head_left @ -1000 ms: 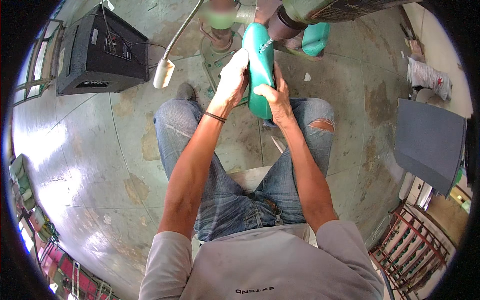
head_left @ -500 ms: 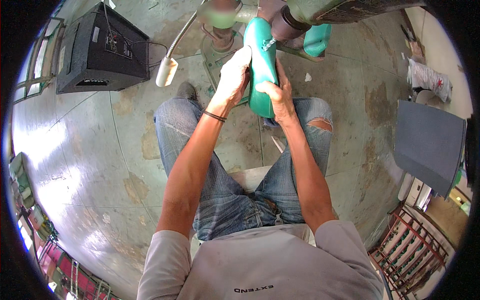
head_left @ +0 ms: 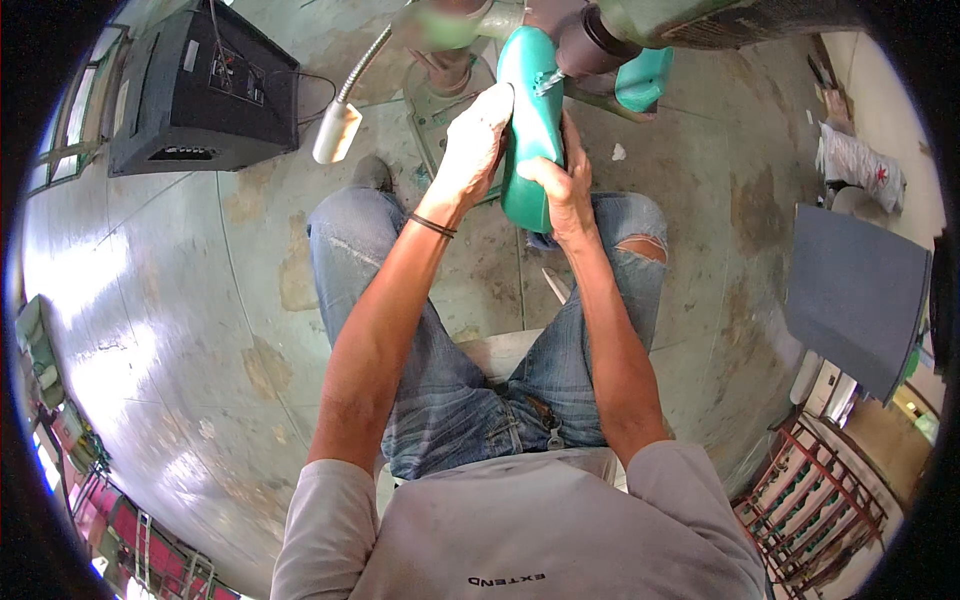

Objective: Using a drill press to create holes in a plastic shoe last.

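Note:
I hold a green plastic shoe last lengthwise in front of me, between and beyond my knees. My left hand presses against its left side, with part of the fingers hidden. Nearer me, my right hand grips the right side, its thumb lying across the top. A thin metal drill bit sticks out of a dark chuck and meets the upper face of the last near its far end. Whether the tip is inside the plastic, I cannot tell.
Behind the chuck sits another green plastic piece. The green machine body crosses the top. A lamp on a bendable neck hangs left of my hands. A black speaker-like box stands far left, a dark panel right, a red rack lower right.
The last, both hands and the chuck appear slightly higher and farther right in the picture, moving together. My grip on the last looks the same, and the bit still meets it.

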The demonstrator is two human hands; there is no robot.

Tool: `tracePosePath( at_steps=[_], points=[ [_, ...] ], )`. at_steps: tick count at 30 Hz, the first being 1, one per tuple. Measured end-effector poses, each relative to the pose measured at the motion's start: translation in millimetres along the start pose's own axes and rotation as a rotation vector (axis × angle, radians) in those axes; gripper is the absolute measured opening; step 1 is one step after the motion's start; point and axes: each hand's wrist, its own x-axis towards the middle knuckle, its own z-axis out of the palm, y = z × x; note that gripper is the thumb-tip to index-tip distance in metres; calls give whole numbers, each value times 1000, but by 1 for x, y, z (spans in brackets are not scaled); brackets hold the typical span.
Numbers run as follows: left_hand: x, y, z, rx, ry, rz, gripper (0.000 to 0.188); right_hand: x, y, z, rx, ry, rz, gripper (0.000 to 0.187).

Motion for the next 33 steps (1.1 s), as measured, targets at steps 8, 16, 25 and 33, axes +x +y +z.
tracePosePath(
  at_steps=[8,16,25,33],
  points=[
    [1,-3,1,7,-26,107,45,0,1,6,-36,61,-56,74],
    [1,-1,-3,43,8,21,43,4,7,-1,-42,38,-47,72],
    [6,-7,0,-185,-78,37,42,5,9,0,6,35,-31,70],
    [5,-4,2,-212,-60,30,42,7,7,0,-6,-20,32,73]
  ],
)
